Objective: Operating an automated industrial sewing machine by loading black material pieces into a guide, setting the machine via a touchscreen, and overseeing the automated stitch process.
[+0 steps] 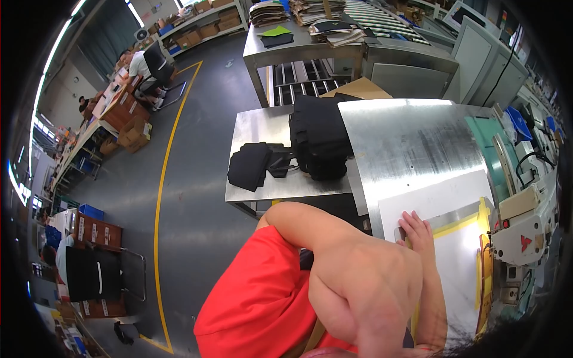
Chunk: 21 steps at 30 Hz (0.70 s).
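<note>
In the head view, the right hand [419,232] is resting on the far-left corner of a yellow-edged sewing template [456,228], its grip loosely spread. The template is lying on the machine's surface [418,143], beside the sewing machine head [520,241]. The left hand [376,271] is looming close to the camera, bent toward the face; its fingers are hiding, so I cannot tell its grip. The step seems to be steadying the template; the next move is probably calling for the left hand too. A black fabric stack [319,134] is sitting on a side surface [256,126]. The left arm is blocking part of the template.
</note>
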Tool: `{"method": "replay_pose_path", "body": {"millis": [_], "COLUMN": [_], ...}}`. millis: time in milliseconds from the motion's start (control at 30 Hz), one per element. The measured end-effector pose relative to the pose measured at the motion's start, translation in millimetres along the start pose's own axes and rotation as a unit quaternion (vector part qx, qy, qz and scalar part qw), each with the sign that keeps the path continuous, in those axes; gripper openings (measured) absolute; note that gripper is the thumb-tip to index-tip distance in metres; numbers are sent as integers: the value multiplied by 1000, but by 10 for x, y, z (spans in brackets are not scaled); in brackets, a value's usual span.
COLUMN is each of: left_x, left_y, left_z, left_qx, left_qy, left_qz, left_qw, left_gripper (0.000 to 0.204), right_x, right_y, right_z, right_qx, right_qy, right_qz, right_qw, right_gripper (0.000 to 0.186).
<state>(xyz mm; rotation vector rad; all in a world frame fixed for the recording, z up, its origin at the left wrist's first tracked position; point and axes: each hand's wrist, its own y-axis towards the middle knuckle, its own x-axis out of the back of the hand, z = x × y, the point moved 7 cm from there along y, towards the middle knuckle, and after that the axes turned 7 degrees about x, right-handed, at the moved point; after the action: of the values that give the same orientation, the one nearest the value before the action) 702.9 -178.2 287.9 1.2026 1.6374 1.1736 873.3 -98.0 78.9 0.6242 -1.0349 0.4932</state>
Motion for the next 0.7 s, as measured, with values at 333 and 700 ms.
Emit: {"method": "replay_pose_path", "body": {"millis": [333,700], "left_x": [27,557], "left_y": [101,-1582], "left_z": [-88,325], "left_qx": [140,517], "left_qy": [-23,-20], "left_qz": [52,-242], "left_qw": [988,821], "left_gripper": [17,24], "right_x": [38,62], "right_y": [29,44], "right_z": [19,57], "right_qx": [-6,-8], "right_qy": [3,2], "right_qz": [3,6], "right_qw": [1000,1000], "right_gripper": [47,46]}}
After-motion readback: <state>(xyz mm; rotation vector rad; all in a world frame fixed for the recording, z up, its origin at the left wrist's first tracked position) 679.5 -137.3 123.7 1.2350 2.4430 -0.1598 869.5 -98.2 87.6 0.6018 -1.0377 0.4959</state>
